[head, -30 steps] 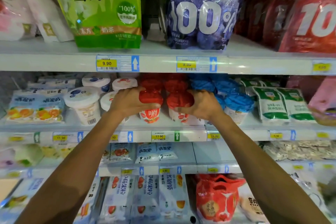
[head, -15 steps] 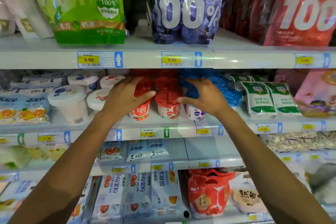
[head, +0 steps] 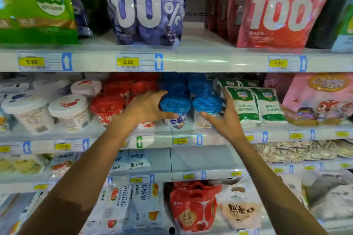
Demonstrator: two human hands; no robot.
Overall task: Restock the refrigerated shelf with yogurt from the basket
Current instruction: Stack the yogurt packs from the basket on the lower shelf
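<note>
Two blue-lidded yogurt cups stand side by side at the front of the middle refrigerated shelf (head: 191, 135). My left hand (head: 148, 108) wraps the left blue cup (head: 175, 104), fingers over the lid's left edge and thumb against the cup body. My right hand (head: 226, 120) brackets the right blue cup (head: 207, 103) with straight spread fingers: the thumb touches the cup's base and the fingers rise along its right side. More blue-lidded cups are stacked behind. Red-lidded yogurt cups (head: 108, 105) stand just to the left. The basket is not in view.
White-lidded tubs (head: 68, 104) fill the shelf's left part. Green-and-white pouches (head: 244, 103) press close to my right fingers, with a pink bag (head: 317, 99) beyond. Large juice bags (head: 145, 9) sit on the shelf above. Pouches and red packs lie on lower shelves.
Both hands have left the red-lidded cups and shifted right to the blue-lidded cups. The view has moved right and closer to the shelf.
</note>
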